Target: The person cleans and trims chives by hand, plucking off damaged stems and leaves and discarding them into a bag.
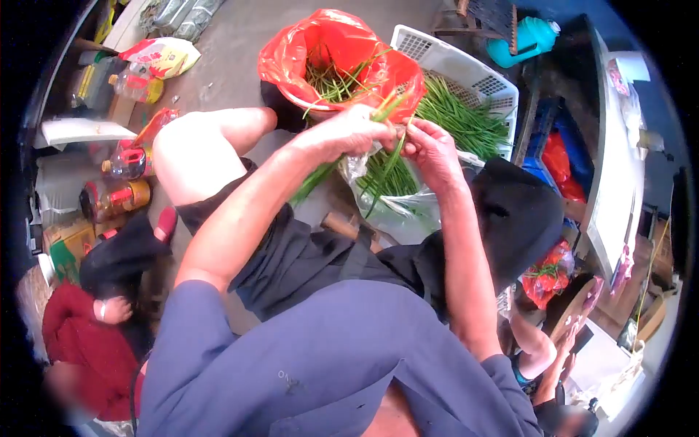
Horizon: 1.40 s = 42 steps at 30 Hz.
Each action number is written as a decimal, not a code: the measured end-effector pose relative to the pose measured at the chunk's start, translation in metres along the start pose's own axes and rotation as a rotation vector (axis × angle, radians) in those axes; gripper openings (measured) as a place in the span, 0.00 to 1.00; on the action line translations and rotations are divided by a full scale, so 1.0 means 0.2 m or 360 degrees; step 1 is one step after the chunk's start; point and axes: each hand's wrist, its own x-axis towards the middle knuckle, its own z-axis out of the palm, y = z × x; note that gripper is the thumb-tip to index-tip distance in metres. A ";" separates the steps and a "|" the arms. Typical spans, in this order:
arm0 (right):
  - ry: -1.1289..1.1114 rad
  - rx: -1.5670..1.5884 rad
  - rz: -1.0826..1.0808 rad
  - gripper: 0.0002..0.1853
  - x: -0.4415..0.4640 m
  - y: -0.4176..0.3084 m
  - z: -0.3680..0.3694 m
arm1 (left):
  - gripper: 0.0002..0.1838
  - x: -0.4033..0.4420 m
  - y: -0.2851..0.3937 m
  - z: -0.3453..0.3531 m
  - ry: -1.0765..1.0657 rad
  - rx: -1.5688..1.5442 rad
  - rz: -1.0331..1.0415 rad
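Observation:
My left hand (351, 133) is closed around a small bunch of chives (314, 182) whose long leaves hang down below it. Close beside it, my right hand (435, 151) pinches a green chive stalk between thumb and fingers. The two hands nearly touch at the fingertips. Just beyond them stands a bucket lined with a red plastic bag (291, 62), holding loose green and brownish trimmings (336, 80). Under my hands, a clear plastic bag (419, 213) contains more chives (389, 175). At the right, a white plastic basket (415, 45) holds a large pile of chives (466, 120).
A turquoise jug (524, 41) lies past the basket. Drink bottles (120, 200) stand at the left, near a person in a red top (80, 342). Another person's arm (535, 346) shows at lower right, near a red bag with greens (550, 273). A blue crate (542, 138) sits right.

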 end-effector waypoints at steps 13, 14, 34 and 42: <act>0.0437 -0.0102 -0.0359 0.12 0.00 0.08 0.02 | 0.09 0.01 -0.03 0.05 -0.0154 -0.0322 -0.0147; 0.0439 -0.0101 -0.0360 0.12 0.00 0.09 0.02 | 0.10 0.02 -0.05 0.04 -0.0145 -0.0338 -0.0154; 0.0801 -0.0353 -0.0294 0.18 0.08 0.18 -0.03 | 0.08 0.03 -0.06 0.03 -0.0314 -0.0133 -0.0289; 0.0568 0.0106 -0.0371 0.18 0.05 0.16 0.03 | 0.11 0.02 -0.02 0.04 -0.0246 -0.0231 -0.0289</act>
